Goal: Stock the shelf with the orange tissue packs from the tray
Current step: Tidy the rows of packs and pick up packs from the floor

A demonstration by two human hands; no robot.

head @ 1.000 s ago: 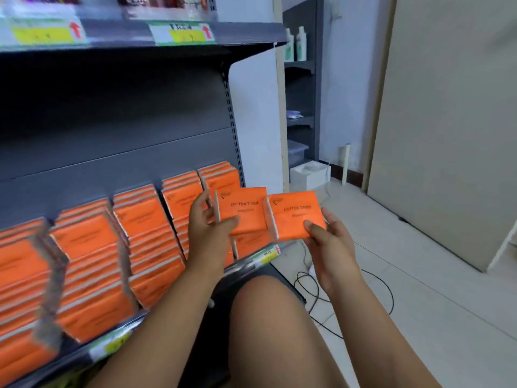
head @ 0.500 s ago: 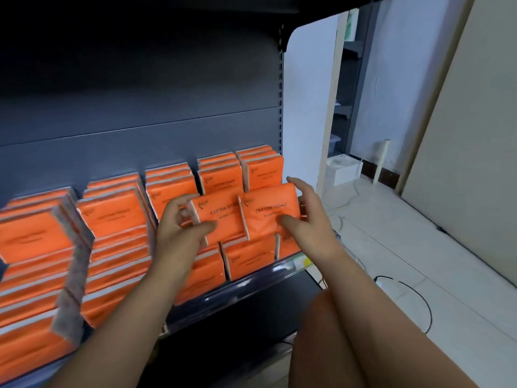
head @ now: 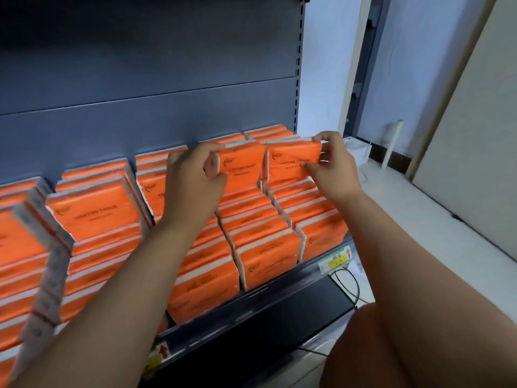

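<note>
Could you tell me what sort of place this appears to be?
Most likely a small shop: a grey metal shelf with a slotted upright, rows of identical orange tissue packs facing out, and a yellow price tag on the shelf's front edge.

Counted two hands, left hand (head: pixel 193 180) and right hand (head: pixel 334 170); two held packs, left pack (head: pixel 243 166) and right pack (head: pixel 291 161); two price tags (head: pixel 337 260) (head: pixel 158 359).

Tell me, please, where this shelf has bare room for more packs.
It is crowded: orange stacks run side by side to the right upright. Open room lies above them, before the grey back panel, where the left hand grips one pack and the right hand another pack. The dark base below is bare.
</note>
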